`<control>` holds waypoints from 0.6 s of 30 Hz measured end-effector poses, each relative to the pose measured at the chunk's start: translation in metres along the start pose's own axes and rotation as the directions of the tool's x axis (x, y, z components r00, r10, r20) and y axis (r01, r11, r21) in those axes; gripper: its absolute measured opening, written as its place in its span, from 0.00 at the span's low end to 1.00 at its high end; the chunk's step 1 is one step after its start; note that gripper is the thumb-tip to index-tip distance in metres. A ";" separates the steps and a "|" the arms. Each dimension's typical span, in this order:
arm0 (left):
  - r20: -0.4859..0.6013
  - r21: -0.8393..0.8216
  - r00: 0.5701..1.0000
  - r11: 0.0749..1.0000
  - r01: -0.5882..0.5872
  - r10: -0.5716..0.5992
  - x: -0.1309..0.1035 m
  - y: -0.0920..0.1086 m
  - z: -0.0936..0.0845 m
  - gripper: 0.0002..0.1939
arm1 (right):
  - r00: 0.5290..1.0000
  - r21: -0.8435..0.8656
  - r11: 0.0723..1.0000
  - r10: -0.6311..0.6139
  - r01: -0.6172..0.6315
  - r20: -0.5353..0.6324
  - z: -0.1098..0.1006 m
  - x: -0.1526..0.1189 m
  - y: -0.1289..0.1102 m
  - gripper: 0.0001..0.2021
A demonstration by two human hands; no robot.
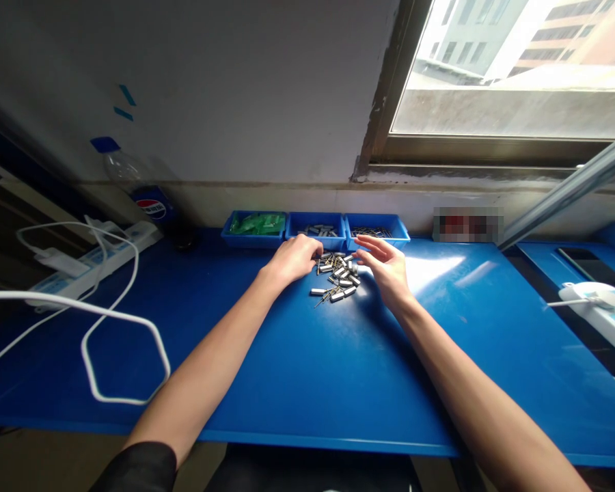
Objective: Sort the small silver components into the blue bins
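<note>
A loose pile of short silver metal cylinders and thin brassy pins (339, 272) lies on the blue table, below the middle bin. My left hand (296, 257) is at the pile's left edge with its fingers curled down and closed; its fingertips are partly hidden, so what they hold cannot be made out. On the pile's right side, my right hand (388, 270) is open, thumb and fingers apart, close to the outermost pieces. Behind the pile, the middle blue bin (315, 220) contains silver cylinders, and the right blue bin (400, 231) contains thin dark pins.
The left blue bin (228, 238) holds green plastic packets (259, 223). A cola bottle (151, 198) and a white power strip (117, 249) with a looping white cable (85, 348) are at left. Another power strip (602, 314) and a dark phone (589, 263) lie at right.
</note>
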State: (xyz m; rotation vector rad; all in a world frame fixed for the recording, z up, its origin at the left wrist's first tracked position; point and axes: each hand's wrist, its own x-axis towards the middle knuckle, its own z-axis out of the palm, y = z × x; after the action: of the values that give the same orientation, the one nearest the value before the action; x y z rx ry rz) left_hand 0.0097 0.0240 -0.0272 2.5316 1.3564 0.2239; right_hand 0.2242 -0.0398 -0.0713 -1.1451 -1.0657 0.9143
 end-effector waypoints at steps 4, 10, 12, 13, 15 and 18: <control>-0.015 0.001 1.000 1.000 -0.001 0.001 0.001 0.001 0.000 0.11 | 0.999 0.004 1.000 0.022 -0.022 0.026 0.002 -0.001 0.000 0.20; -0.015 -0.027 0.999 0.999 -0.030 0.029 0.000 -0.001 0.000 0.14 | 0.999 -0.002 0.999 0.035 -0.035 0.039 0.001 -0.001 0.001 0.19; -0.016 -0.049 0.999 0.998 -0.038 0.037 0.001 -0.002 0.001 0.15 | 0.998 -0.004 0.999 0.040 -0.039 0.043 0.001 -0.001 0.000 0.19; -0.019 -0.062 0.999 0.997 -0.044 0.043 0.001 -0.003 0.002 0.16 | 0.998 -0.005 0.999 0.043 -0.043 0.044 0.001 -0.002 0.000 0.19; -0.034 -0.092 0.998 0.994 -0.064 0.061 0.002 -0.006 0.005 0.17 | 0.998 -0.008 0.999 0.052 -0.052 0.046 0.002 -0.002 -0.001 0.18; -0.071 -0.133 0.994 0.987 -0.092 0.083 0.004 -0.010 0.010 0.17 | 0.997 -0.009 0.998 0.062 -0.062 0.051 0.003 -0.004 -0.002 0.18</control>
State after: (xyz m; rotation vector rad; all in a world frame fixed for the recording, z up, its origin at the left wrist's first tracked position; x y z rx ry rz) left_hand 0.0066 0.0316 -0.0398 2.4911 1.2095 0.4050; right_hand 0.2206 -0.0428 -0.0702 -1.1719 -1.0805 0.9935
